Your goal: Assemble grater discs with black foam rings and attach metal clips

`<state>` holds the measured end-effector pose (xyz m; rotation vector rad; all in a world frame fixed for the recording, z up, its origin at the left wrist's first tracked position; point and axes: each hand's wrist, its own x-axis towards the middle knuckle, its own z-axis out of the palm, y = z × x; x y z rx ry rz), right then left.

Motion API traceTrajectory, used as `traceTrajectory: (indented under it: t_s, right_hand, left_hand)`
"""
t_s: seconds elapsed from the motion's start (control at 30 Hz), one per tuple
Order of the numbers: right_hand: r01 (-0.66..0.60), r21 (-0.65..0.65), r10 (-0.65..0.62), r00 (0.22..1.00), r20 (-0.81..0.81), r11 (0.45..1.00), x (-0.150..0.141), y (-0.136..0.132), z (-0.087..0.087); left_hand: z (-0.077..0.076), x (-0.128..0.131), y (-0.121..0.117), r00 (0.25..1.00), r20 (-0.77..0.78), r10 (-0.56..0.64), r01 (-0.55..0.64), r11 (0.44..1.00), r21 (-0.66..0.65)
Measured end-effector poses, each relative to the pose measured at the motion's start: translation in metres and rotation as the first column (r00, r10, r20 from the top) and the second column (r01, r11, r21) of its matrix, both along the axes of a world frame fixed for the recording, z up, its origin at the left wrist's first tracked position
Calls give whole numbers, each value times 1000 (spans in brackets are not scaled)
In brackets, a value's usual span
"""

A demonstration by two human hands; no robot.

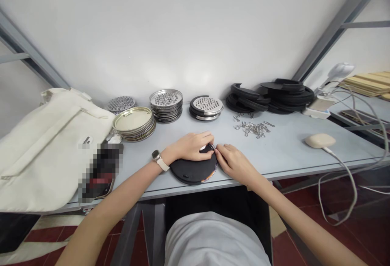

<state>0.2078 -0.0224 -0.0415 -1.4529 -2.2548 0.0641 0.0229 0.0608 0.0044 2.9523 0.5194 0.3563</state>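
Observation:
A round black disc (193, 170) lies near the table's front edge, with an orange and silvery strip showing along its lower right rim. My left hand (195, 146) presses over the disc's upper part, its fingers curled around the far edge. At that edge my right hand (233, 160) pinches a small metal clip (212, 147) between thumb and forefinger, close to my left fingertips. How the clip meets the disc is hidden by my fingers. Several loose metal clips (254, 129) are scattered behind my right hand.
Along the wall stand stacked metal grater discs (166, 107), gold-coloured lids (134, 123), a black-rimmed grater (207, 107) and black plastic rings (283, 95). A cream bag (51, 148) covers the left end. A white corded device (320, 140) sits at right.

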Motion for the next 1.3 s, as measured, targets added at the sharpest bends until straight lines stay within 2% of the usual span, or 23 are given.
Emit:
traceTrajectory:
  t_s: [0.33, 0.67, 1.3]
  right_hand:
    - [4, 7, -4, 1000, -2, 1000, -1, 1, 0]
    - [10, 8, -10, 1000, -7, 1000, -2, 0, 1]
    - [2, 21, -2, 1000, -4, 1000, -1, 0, 1]
  left_hand:
    - [1, 1, -3, 999, -47, 1, 4, 994, 111]
    - [-1, 1, -1, 1000, 16, 4, -4, 1000, 5]
    - [-1, 1, -1, 998, -59, 33, -31, 999, 34]
